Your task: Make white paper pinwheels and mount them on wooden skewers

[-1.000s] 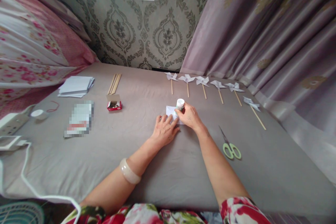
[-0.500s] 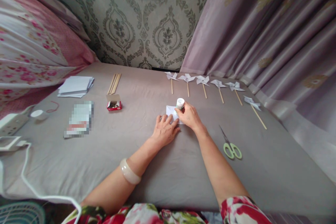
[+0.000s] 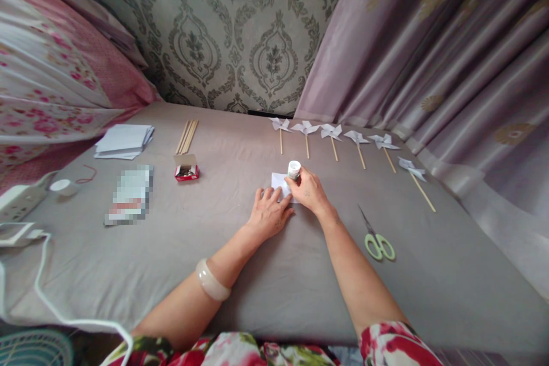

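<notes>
A small white square of paper [image 3: 279,182] lies on the grey cloth-covered table [image 3: 240,251]. My left hand [image 3: 269,214] lies flat on its near edge, fingers spread, pressing it down. My right hand [image 3: 309,190] is closed round a small white glue stick [image 3: 294,169], held upright with its lower end on the paper. A pale bangle sits on my left wrist.
Several white paper pinwheels on wooden sticks [image 3: 332,136] lie in a row at the back right. Green-handled scissors [image 3: 376,242] rest right of my right arm. A red box of pins [image 3: 186,171], wooden sticks [image 3: 187,135], a paper stack [image 3: 123,140], tape [image 3: 62,186] and a power strip with cable [image 3: 19,201] sit left.
</notes>
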`<action>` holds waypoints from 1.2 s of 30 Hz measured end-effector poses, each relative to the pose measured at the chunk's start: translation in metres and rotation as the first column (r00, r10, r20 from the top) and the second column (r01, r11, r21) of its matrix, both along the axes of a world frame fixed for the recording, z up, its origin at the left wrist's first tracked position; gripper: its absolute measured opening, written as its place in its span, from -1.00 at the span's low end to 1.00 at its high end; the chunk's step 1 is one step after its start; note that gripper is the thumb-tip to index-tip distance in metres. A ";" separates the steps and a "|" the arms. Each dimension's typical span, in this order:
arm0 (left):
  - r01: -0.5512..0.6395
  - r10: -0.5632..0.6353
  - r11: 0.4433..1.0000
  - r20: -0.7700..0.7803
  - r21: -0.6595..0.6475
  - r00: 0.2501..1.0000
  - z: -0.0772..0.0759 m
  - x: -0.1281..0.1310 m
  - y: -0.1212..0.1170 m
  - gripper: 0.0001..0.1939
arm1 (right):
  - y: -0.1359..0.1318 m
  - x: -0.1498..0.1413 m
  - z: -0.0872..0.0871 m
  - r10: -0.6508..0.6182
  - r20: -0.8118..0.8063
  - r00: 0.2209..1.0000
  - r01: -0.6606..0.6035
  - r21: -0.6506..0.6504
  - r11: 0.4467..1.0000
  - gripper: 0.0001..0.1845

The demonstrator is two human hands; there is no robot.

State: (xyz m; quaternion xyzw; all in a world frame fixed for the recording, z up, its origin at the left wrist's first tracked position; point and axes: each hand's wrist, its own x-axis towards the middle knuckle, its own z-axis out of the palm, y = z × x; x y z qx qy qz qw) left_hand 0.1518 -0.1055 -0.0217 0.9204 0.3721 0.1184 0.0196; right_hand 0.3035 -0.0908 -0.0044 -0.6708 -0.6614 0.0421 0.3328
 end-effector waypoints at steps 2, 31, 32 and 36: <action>-0.001 0.001 1.000 0.002 0.001 1.000 0.000 0.000 0.000 -0.59 | -0.001 -0.001 0.000 0.011 -0.004 1.000 -0.012 -0.015 1.000 -0.87; -0.008 0.008 1.000 -0.009 0.012 1.000 -0.002 0.000 0.002 -0.60 | 0.004 -0.002 -0.003 0.007 -0.032 0.999 -0.007 0.012 1.000 -0.85; -0.008 0.008 1.000 -0.010 0.016 1.000 -0.002 0.000 0.002 -0.60 | 0.004 -0.002 -0.003 0.014 -0.023 1.000 -0.014 0.012 1.000 -0.86; -0.004 0.005 1.000 -0.023 0.022 1.000 -0.001 0.000 0.001 -0.60 | 0.003 -0.001 -0.003 0.034 -0.031 0.999 -0.034 -0.009 0.999 -0.85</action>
